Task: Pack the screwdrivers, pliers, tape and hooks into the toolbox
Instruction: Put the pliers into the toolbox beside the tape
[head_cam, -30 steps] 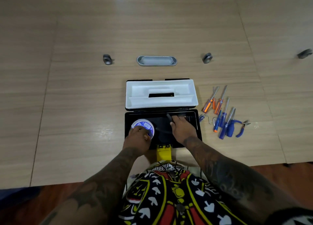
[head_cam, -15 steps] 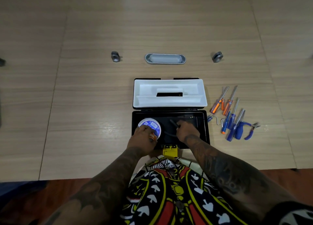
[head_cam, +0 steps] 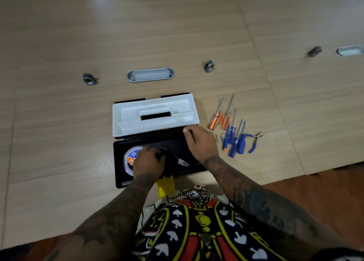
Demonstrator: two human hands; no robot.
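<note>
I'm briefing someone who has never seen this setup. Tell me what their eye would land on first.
First, the open black toolbox at the near table edge, its white tray propped behind it, with both hands inside: the left hand over the tape roll, the right hand at the box's far right corner. Next, the orange and blue screwdrivers and blue-handled pliers lying unpacked to its right.

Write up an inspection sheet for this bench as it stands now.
Surface: wooden table, seamed panels.
Job's things: toolbox open, white tray on its lid; tape and black pliers inside; screwdrivers, blue pliers and hook outside, right.
Clutter: nothing seen.
Grippers: left hand on black pliers; right hand at the box's far right corner, grip unclear.
Cables: nothing seen.
Surroundings: metal grommets, wood floor.
</note>
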